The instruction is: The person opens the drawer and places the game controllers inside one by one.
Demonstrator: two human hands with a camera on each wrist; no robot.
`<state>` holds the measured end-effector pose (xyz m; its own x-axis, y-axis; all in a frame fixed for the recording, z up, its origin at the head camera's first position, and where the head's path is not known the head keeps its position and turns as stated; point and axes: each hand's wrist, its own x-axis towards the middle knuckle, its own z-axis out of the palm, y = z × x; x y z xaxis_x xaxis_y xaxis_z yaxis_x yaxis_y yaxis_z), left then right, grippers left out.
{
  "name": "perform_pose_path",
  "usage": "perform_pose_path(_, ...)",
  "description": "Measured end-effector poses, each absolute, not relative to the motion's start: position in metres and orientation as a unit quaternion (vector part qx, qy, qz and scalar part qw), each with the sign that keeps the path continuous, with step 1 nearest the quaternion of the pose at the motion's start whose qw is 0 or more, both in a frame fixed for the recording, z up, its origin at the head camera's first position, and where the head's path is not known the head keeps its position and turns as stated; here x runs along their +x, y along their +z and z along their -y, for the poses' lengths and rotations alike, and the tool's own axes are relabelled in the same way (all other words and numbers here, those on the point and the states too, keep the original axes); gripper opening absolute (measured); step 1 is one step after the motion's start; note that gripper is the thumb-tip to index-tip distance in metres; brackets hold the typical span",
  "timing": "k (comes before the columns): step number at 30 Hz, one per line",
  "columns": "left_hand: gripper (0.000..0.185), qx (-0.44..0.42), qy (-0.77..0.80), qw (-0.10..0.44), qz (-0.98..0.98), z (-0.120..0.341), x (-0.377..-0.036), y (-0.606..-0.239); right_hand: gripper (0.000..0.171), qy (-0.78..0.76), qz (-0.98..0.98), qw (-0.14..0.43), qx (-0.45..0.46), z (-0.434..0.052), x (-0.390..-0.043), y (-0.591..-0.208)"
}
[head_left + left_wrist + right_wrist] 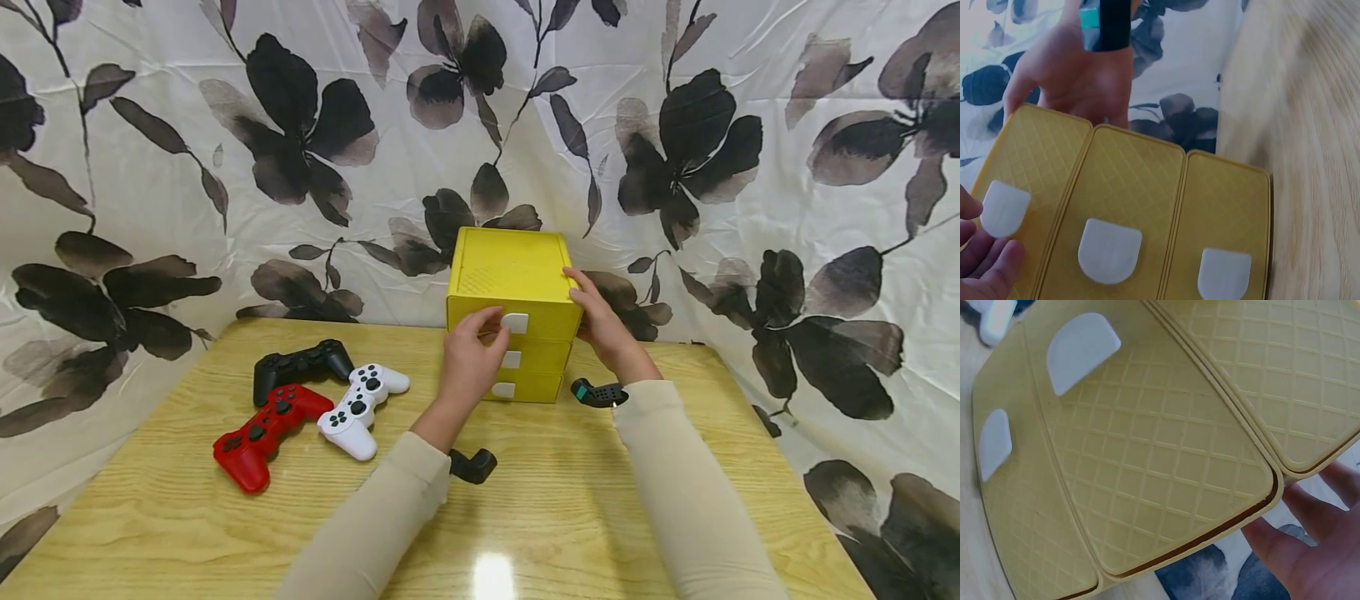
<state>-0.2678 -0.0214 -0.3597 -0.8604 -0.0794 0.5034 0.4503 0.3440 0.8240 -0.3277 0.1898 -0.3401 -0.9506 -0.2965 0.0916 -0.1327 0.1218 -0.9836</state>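
Note:
A yellow three-drawer box (513, 262) stands against the patterned cloth, its drawers closed, each with a white tab handle. My left hand (474, 346) is at the front of the top drawer. Its thumb and fingertips are right at the edges of the top white tab (1005, 209), thumb and fingers apart. The right hand (606, 329) rests along the box's right side, fingertips over the upper edge. From the right wrist view, the fingers (1316, 515) of that hand reach along the side, and the middle tab (1082, 353) shows on the waffle-textured front.
Three game controllers lie on the table left of the box: a black one (300, 364), a red one (270, 433) and a white one (363, 408). A floral cloth (525, 150) hangs behind. The wooden table (555, 517) extends in front of the box.

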Motion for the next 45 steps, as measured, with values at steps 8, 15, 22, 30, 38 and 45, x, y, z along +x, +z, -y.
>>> perform_pose_path(8,0.022,-0.067,-0.602,0.236,0.760,0.013,-0.270,-0.360,0.055,-0.645,-0.749,0.059,-0.143,-0.187,-0.326,-0.340)
perform_pose_path(15,0.017,-0.043,-0.600,0.250,0.759,0.009,-0.272,-0.359,0.054,-0.640,-0.754,0.059,-0.140,-0.187,-0.325,-0.340)
perform_pose_path(22,0.013,-0.033,-0.591,0.262,0.762,0.008,-0.272,-0.359,0.053,-0.638,-0.755,0.070,-0.135,-0.190,-0.325,-0.337)
perform_pose_path(30,0.011,-0.043,-0.590,0.268,0.760,0.009,-0.266,-0.359,0.053,-0.642,-0.750,0.091,-0.134,-0.196,-0.329,-0.332)
perform_pose_path(38,0.012,-0.026,-0.595,0.259,0.761,0.021,-0.261,-0.358,0.055,-0.642,-0.749,0.090,-0.138,-0.185,-0.328,-0.334)
perform_pose_path(45,0.012,-0.038,-0.602,0.251,0.757,0.031,-0.255,-0.358,0.055,-0.621,-0.769,0.066,-0.138,-0.174,-0.328,-0.332)
